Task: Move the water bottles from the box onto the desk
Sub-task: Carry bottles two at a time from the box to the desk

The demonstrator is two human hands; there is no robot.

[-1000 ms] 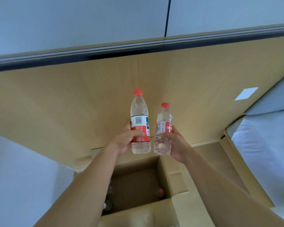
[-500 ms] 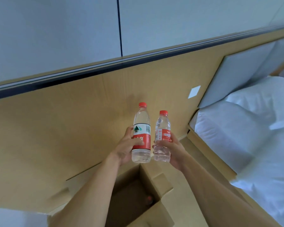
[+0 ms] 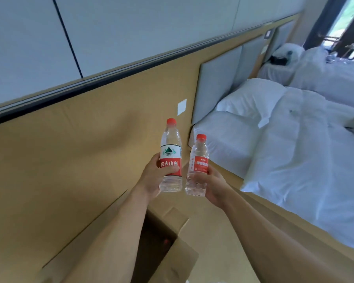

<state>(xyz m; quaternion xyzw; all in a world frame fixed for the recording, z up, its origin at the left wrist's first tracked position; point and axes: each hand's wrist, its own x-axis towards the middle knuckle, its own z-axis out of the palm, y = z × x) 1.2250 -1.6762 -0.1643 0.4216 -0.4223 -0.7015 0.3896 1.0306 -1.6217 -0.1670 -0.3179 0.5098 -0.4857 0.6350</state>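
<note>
Above the box, centre of view: two water bottles held upright side by side, close together but apart.
Left hand [image 3: 151, 178]: fingers curled round the taller bottle [image 3: 170, 158], thumb lying across the red lower part of its label.
Taller bottle: clear, red cap, white and red label with a green triangle mark; it stands at 9 o'clock of the other bottle and reaches higher.
Right hand [image 3: 214, 185]: fingers wrapped round the shorter bottle [image 3: 198, 167] from behind and below, gripping its lower half.
Shorter bottle: clear, red cap, red label with white writing.
Box [image 3: 184, 260]: brown cardboard, open, at 6 o'clock of the hands, partly hidden behind the left forearm; a small red spot shows in its dark inside, too blurred to tell what it is.
Wall panel [image 3: 70, 160]: tan wood filling the 9 o'clock side, with a dark strip along its top and a small white plate [image 3: 182, 106] at 12 o'clock of the bottles.
Bed [image 3: 294, 160]: white sheets and a pillow [image 3: 251, 99] at 3 o'clock, against a grey padded headboard [image 3: 215, 82].
Second bed [image 3: 331, 76]: white, further off at 1 o'clock.
</note>
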